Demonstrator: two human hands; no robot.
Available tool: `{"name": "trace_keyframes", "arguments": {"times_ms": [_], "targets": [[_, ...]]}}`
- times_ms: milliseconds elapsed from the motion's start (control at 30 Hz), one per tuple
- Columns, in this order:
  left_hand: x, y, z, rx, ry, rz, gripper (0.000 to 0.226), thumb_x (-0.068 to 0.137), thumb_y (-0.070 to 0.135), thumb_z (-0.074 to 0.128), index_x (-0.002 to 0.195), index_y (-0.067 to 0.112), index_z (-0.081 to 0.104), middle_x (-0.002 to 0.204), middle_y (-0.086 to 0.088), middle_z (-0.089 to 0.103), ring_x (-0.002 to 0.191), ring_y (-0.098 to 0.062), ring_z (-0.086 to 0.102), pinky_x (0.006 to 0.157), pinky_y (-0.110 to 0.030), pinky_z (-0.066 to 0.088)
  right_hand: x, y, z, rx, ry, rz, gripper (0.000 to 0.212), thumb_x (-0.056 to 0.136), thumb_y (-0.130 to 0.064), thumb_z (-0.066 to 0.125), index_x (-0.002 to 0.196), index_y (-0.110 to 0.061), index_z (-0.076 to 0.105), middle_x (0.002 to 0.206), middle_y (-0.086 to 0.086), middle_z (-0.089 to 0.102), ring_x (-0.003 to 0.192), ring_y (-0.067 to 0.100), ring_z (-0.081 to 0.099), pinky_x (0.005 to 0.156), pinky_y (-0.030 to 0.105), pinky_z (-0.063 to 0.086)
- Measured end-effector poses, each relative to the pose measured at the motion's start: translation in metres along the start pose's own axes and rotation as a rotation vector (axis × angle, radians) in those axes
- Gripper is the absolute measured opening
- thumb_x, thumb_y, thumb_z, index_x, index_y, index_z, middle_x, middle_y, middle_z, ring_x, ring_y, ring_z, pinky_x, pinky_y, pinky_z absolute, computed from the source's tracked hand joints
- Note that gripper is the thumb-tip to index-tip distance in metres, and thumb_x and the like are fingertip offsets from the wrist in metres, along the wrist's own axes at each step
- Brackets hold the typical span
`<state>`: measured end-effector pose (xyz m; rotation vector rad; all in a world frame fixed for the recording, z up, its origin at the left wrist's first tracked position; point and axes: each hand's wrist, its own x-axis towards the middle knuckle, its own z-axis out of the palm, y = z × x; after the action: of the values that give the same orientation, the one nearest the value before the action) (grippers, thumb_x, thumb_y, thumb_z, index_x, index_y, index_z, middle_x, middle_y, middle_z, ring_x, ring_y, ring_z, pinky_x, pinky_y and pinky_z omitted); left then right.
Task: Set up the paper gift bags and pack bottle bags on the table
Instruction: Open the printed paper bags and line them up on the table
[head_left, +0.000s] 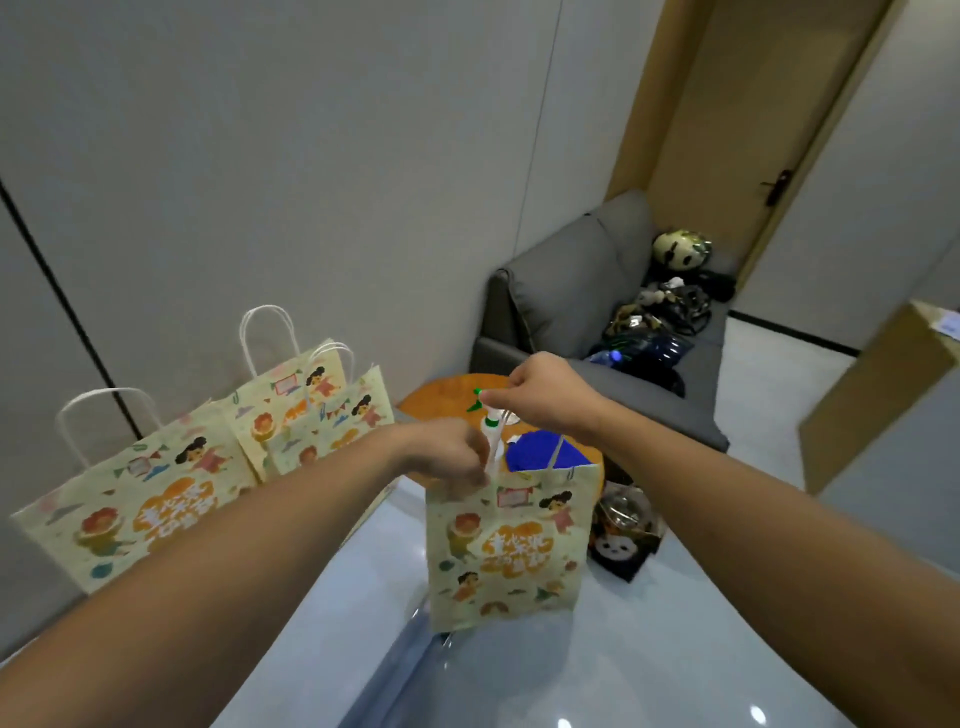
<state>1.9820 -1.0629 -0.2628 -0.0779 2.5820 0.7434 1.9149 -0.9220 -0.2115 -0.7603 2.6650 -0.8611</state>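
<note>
Paper gift bag (506, 551), flat printed front, left hand (451, 451) pinching twisted handle

one gift bag (506, 551) upright mid tabletop (649, 649), three more bags (218, 457) in a cluster to its left, panda box (623, 540) just right, sofa (582, 291) behind

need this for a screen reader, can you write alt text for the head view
Two bare hands work at the top of a printed paper gift bag standing on a glossy table: the left hand grips its rim, the right hand pinches a white-and-green item above it. Three matching bags stand at left.
</note>
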Motion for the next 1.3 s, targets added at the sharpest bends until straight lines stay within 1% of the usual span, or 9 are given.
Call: {"name": "trace_keyframes", "arguments": {"times_ms": [133,233,367,467,567,667,967,1133,1300], "targets": [[0.012,0.041,0.015,0.059,0.062,0.060,0.027,0.099,0.036,0.056,0.121,0.025,0.066,0.113,0.006,0.063,0.103,-0.014,0.058,0.084,-0.031,0.049,-0.028,0.025,-0.037,0.049,0.079,0.087,0.039,0.090,-0.036,0.072,0.067,-0.010,0.055,0.058,0.008,0.039,0.050,0.018,0.035,0.047,0.029,0.030],[0.022,0.081,0.030,0.063,0.078,0.125,0.024,0.099,0.038,0.055,0.116,0.025,0.065,0.108,0.005,0.064,0.099,-0.013,0.059,0.072,-0.027,0.044,-0.055,0.056,-0.068,0.112,0.190,0.159,0.038,0.089,-0.036,0.073,0.064,-0.011,0.058,0.053,0.002,0.041,0.050,0.015,0.039,0.051,0.032,0.035],[0.040,0.147,0.064,0.068,0.061,0.168,0.035,0.094,0.052,0.060,0.118,0.026,0.060,0.111,0.003,0.064,0.102,-0.016,0.061,0.089,-0.038,0.055,-0.099,0.107,-0.112,0.236,0.353,0.257,0.032,0.087,-0.035,0.074,0.072,-0.008,0.065,0.058,0.003,0.046,0.051,0.014,0.042,0.051,0.032,0.036],[0.049,0.205,0.095,0.094,0.084,0.219,0.053,0.085,0.070,0.060,0.113,0.024,0.059,0.108,0.002,0.064,0.098,-0.017,0.062,0.089,-0.043,0.056,-0.136,0.147,-0.141,0.302,0.420,0.303,0.034,0.090,-0.032,0.073,0.067,-0.011,0.060,0.058,0.003,0.048,0.044,0.010,0.040,0.048,0.029,0.035],[0.054,0.264,0.128,0.173,0.134,0.264,0.068,0.082,0.083,0.043,0.111,0.024,0.061,0.106,0.000,0.062,0.099,-0.023,0.061,0.089,-0.046,0.054,-0.175,0.182,-0.166,0.358,0.448,0.337,0.042,0.092,-0.030,0.072,0.059,-0.016,0.050,0.047,-0.006,0.040,0.033,0.005,0.034,0.045,0.025,0.033],[0.063,0.319,0.162,0.223,0.159,0.308,0.066,0.078,0.087,0.029,0.088,0.032,0.062,0.097,0.001,0.064,0.095,-0.025,0.062,0.089,-0.049,0.053,-0.214,0.221,-0.188,0.383,0.484,0.359,0.044,0.092,-0.033,0.071,0.059,-0.015,0.048,0.052,-0.003,0.040,0.038,0.008,0.032,0.045,0.026,0.032],[0.077,0.479,0.279,0.337,-0.002,0.460,0.059,0.094,0.074,0.039,0.092,0.024,0.070,0.084,0.005,0.069,0.078,-0.015,0.068,0.078,-0.035,0.056,-0.343,0.348,-0.240,0.403,0.668,0.579,0.039,0.089,-0.043,0.071,0.074,-0.010,0.058,0.078,0.021,0.060,0.054,0.020,0.040,0.048,0.030,0.036],[0.080,0.546,0.356,0.444,-0.095,0.578,0.066,0.090,0.079,0.035,0.105,0.025,0.071,0.094,0.003,0.070,0.088,-0.020,0.067,0.087,-0.044,0.057,-0.421,0.406,-0.250,0.426,0.768,0.717,0.041,0.088,-0.040,0.072,0.068,-0.013,0.049,0.069,0.010,0.047,0.052,0.019,0.035,0.049,0.030,0.031],[0.080,0.605,0.427,0.569,-0.195,0.716,0.067,0.086,0.083,0.032,0.099,0.029,0.070,0.090,0.005,0.069,0.084,-0.019,0.066,0.084,-0.043,0.057,-0.493,0.450,-0.252,0.467,0.888,0.860,0.041,0.088,-0.033,0.072,0.064,-0.015,0.045,0.060,0.006,0.036,0.056,0.020,0.035,0.055,0.034,0.031]]}}
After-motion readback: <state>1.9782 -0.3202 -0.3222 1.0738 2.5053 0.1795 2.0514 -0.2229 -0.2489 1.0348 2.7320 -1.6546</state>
